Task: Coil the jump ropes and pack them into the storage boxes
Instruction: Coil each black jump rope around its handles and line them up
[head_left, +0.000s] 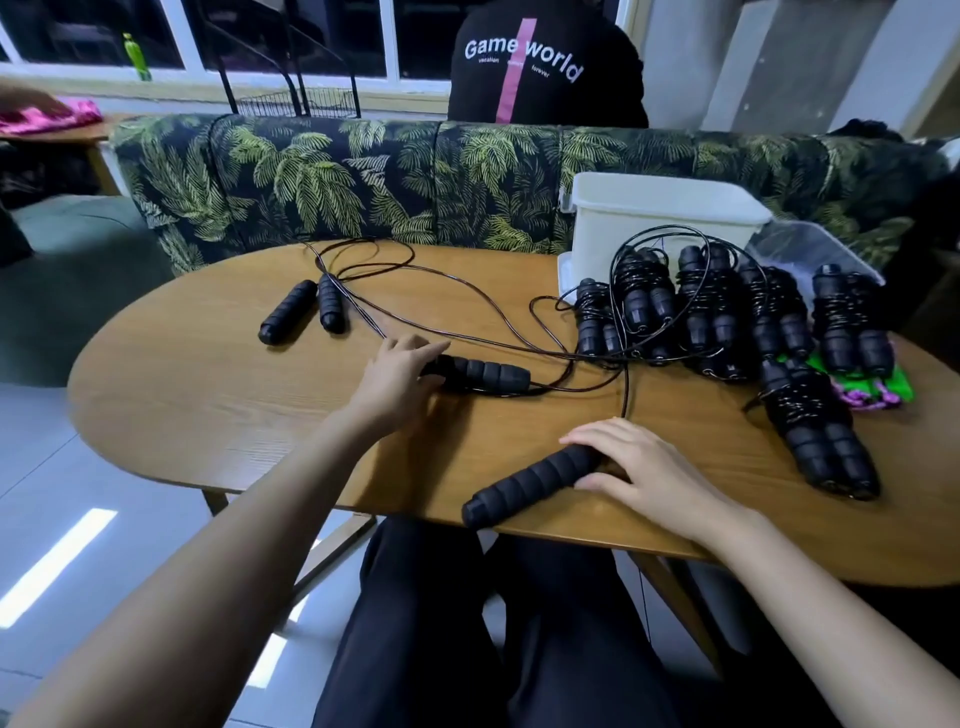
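Head view: your left hand (397, 371) rests on one black foam rope handle (480, 371) mid-frame; your right hand (652, 470) lies loosely over another (530, 486) at the wooden surface's (208, 374) lower edge. The lidded white plastic box (660, 221), upper right, hides its contents; coiled black jump ropes (727, 312) lie just before it.

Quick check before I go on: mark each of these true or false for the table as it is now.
1. The left hand lies on a handle. True.
2. The handle by the right hand overhangs the table edge. True; the near handle sticks out past it.
3. All ropes are already coiled. False; loose cord sprawls across the table.
4. The white box stands at the table's left end. False; it is at the far right.
5. Wrapped bundles lie in front of the box. True.
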